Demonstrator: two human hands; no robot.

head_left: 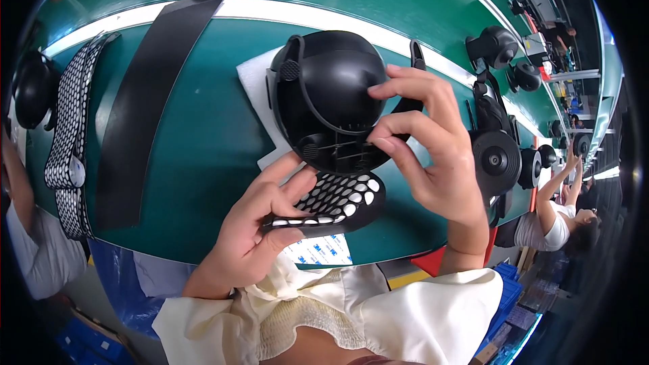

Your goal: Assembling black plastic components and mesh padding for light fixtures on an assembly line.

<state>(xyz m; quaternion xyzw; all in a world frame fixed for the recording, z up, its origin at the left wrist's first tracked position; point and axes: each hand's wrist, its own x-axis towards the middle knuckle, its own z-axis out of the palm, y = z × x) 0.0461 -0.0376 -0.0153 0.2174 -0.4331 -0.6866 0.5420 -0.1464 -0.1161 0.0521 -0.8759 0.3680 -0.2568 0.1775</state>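
Observation:
In front of me on the green bench is a glossy black dome-shaped shell [341, 71], with a thin curved band across it and round ribbed pads on its rim. A white cloth [255, 84] lies partly under it. My left hand [253, 223] grips a black pad with white honeycomb cells [338, 199] just below the dome, its fingers reaching the dome's near rim. My right hand [436, 142] is at the dome's right side. Its thumb and index finger are pinched close together near the lower rim; whatever lies between them is hidden. Another fingertip rests against the shell.
Left of the dome lie a long black strip [152, 105] and a honeycomb-patterned strip [67, 115]. A black round disc part [495, 159] stands at right, near other black domes [497, 47]. A printed sheet [318, 250] sits at the bench's front edge. Co-workers [558, 220] are on both sides.

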